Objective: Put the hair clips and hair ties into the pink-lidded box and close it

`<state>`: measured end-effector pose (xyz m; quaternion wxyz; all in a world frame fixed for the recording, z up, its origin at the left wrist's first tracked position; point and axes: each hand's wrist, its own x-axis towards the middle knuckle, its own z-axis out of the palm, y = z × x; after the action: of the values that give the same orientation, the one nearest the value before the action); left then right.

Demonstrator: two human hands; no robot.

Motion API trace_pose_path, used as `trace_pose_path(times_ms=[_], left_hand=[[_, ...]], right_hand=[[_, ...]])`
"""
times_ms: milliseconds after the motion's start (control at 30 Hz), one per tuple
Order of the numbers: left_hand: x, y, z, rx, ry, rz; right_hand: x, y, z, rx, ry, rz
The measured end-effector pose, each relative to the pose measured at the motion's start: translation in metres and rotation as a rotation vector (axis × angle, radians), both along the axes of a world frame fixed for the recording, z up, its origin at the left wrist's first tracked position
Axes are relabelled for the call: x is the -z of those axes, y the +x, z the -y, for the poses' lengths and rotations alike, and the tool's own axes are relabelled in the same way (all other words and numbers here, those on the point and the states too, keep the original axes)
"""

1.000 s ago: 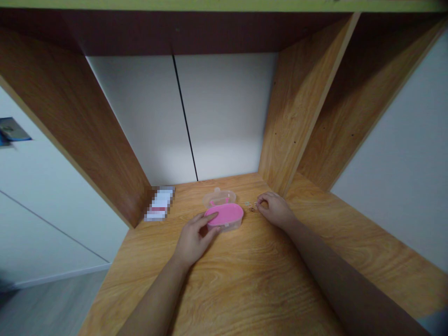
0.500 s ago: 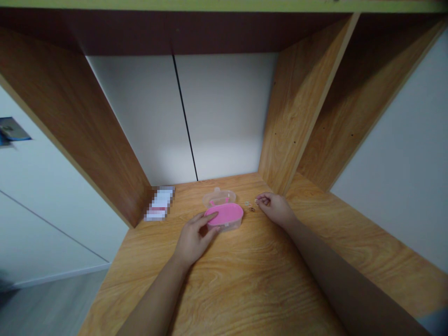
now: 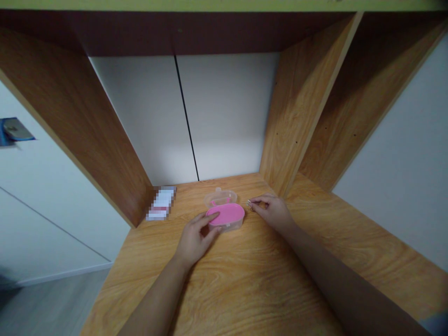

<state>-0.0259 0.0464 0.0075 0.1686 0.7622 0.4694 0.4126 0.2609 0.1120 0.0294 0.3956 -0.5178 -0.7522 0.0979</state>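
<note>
"Sitting left of the left fingers, what is that?"

"A white packet (image 3: 161,203) with a red band, too blurred to read. It lies flat on a wooden desk (image 3: 245,284), just beside the left wooden side panel (image 3: 87,140)."

"And the left hand (image 3: 194,238)?"

"Open and relaxed, with nothing clasped. Its fingers (image 3: 212,217) rest on a pink oval panel (image 3: 227,214), and the thumb lies along the near edge of it."

"What does the panel belong to?"

"A small clear plastic case (image 3: 220,198). The pink part sits on the side nearer the person, right under those fingertips, and the clear part lies just beyond them."

"Moving right, what about the right hand (image 3: 271,212)?"

"Nearly closed. Its thumb and forefinger (image 3: 257,200) pinch a tiny pale item (image 3: 249,202), too small to name, just right of the case."

"Anything under those fingers?"

"A small brown ring (image 3: 252,209) lies on the desk directly below the fingertips, partly hidden. Right of the fingers stands the right wooden side panel (image 3: 294,116)."
</note>
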Motion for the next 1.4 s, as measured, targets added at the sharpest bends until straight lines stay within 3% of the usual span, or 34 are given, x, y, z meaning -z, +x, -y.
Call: trace_pose_path(times_ms=[300,733,933,1400], left_hand=[[-0.002,0.000,0.001,0.000,-0.006,-0.010],[0.000,0.000,0.000,-0.005,0.003,-0.023],[-0.001,0.000,0.001,0.000,0.008,-0.021],[0.000,-0.001,0.000,0.000,0.012,-0.025]], right_hand=[[-0.009,-0.025,0.019,-0.149,0.088,0.000],[-0.004,-0.028,0.022,-0.292,0.148,0.055],[-0.009,-0.031,0.025,-0.304,0.212,0.069],[-0.008,-0.034,0.029,-0.229,0.151,0.045]])
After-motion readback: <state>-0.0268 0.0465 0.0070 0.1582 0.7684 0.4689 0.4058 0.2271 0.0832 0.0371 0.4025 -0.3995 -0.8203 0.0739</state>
